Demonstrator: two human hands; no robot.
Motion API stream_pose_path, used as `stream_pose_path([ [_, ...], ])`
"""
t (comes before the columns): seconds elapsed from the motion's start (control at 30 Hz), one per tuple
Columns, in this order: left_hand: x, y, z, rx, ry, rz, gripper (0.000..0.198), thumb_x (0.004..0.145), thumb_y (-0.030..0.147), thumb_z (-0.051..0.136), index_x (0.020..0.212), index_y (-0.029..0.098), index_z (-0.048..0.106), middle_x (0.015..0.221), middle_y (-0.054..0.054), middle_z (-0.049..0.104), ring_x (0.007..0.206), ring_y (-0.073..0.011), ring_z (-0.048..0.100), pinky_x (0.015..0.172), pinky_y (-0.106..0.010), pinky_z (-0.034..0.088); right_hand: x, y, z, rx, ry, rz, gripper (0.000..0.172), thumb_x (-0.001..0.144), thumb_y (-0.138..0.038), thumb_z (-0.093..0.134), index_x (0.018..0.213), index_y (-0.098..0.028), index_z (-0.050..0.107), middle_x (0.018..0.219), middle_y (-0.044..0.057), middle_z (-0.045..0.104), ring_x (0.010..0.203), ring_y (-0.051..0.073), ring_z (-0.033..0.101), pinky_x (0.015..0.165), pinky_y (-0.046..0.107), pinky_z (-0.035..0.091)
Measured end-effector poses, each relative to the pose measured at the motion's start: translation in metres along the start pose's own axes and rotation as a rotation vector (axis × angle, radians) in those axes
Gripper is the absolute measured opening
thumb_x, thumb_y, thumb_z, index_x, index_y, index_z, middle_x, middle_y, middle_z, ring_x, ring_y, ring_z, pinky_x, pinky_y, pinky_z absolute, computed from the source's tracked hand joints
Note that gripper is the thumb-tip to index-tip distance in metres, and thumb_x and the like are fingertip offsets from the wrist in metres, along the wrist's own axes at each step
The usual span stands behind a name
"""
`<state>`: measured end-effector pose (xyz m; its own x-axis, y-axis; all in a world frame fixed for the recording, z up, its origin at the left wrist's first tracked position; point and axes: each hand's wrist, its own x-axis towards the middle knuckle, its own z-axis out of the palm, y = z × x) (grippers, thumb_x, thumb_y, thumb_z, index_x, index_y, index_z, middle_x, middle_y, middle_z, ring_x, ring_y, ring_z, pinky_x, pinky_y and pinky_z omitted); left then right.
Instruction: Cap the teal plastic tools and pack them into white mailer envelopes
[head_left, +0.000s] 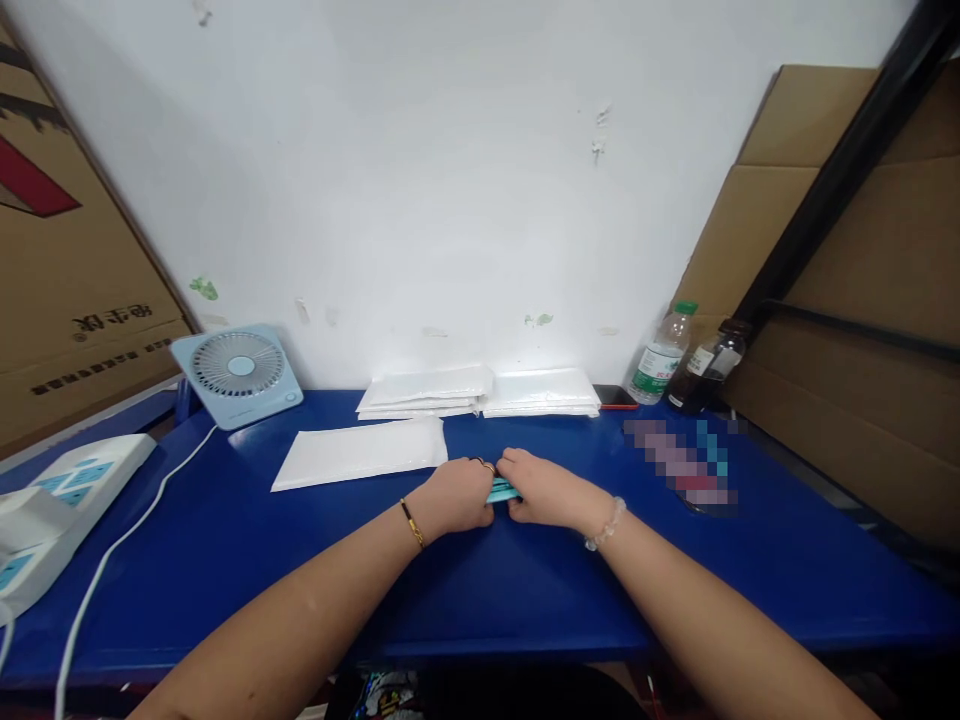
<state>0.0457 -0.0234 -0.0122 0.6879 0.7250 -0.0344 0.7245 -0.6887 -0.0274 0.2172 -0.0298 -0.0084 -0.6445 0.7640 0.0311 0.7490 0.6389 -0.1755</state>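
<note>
My left hand [463, 494] and my right hand [546, 490] are close together over the middle of the table. Both are closed on a small turquoise folded item [502, 491], gripping it from either side. Only a narrow strip of it shows between my fingers, so its kind is unclear. Beyond my left hand a flat white packet [360, 454] lies on the table. Farther back, by the wall, are two low stacks of similar white packets, a left stack [424, 388] and a right stack [541, 390].
The blue table [480, 590] meets a white wall. At left stand a light-blue fan [240, 372] with a white cable and a white power strip [82, 490]. A phone [616, 397], a clear bottle [661, 358] and a dark bottle [705, 370] are at back right, near a blurred patch [686, 460].
</note>
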Motion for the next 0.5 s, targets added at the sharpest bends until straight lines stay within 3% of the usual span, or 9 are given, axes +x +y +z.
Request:
stream_pose_path([
  [0.2,0.000,0.005,0.006,0.016,0.062,-0.052,0.022,0.075,0.025,0.051,0.091,0.012,0.060,0.090,-0.014,0.065,0.082,-0.0266,0.063,0.076,-0.038,0.050,0.006,-0.005,0.007,-0.150,-0.007,0.011,0.022,0.073,-0.023,0.057,0.094,-0.015,0.058,0.099,0.013,0.061,0.090,0.026,0.058,0.074,0.033,0.044],
  [0.33,-0.006,0.009,0.006,-0.009,0.113,-0.131,0.023,0.077,0.023,0.049,0.096,0.012,0.056,0.093,-0.014,0.064,0.083,-0.0266,0.063,0.074,-0.037,0.050,0.003,-0.006,0.003,-0.151,0.016,0.016,0.028,0.075,-0.018,0.053,0.102,-0.014,0.057,0.095,0.012,0.065,0.086,0.026,0.061,0.072,0.033,0.044],
  [0.43,-0.013,0.014,0.004,-0.112,0.123,-0.217,0.024,0.079,0.023,0.047,0.100,0.014,0.052,0.089,-0.011,0.065,0.078,-0.0260,0.064,0.068,-0.035,0.048,-0.009,-0.003,-0.010,0.014,0.086,0.031,0.026,0.077,-0.020,0.056,0.102,-0.019,0.057,0.092,0.007,0.066,0.082,0.024,0.062,0.070,0.032,0.045],
  [0.5,-0.016,0.020,0.002,-0.259,0.160,-0.262,0.021,0.080,0.025,0.049,0.099,0.016,0.050,0.083,-0.008,0.064,0.074,-0.0236,0.063,0.064,-0.031,0.045,-0.020,0.003,-0.024,0.249,0.215,-0.012,0.036,0.074,-0.031,0.065,0.108,-0.023,0.056,0.102,0.006,0.065,0.092,0.024,0.061,0.077,0.033,0.046],
])
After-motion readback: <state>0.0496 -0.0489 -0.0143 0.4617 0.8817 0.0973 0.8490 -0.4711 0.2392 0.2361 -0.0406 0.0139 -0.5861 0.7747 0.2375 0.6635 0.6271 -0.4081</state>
